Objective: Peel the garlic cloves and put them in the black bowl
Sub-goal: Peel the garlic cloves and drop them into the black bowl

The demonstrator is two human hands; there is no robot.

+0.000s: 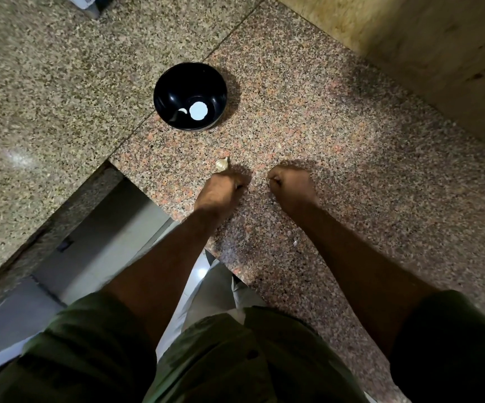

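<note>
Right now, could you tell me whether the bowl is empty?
Not empty. The bowl stands upright and holds one peeled clove beside a round white patch at its bottom.

Both hands' curled fingers (242,181) hide whatever they may hold. The grey object (85,1) at the frame's upper left is cut off, unidentifiable.

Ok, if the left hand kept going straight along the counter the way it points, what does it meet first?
Most likely the garlic bulb, lying just beyond the left hand; the black bowl sits farther on. Whether they already touch is unclear.
</note>
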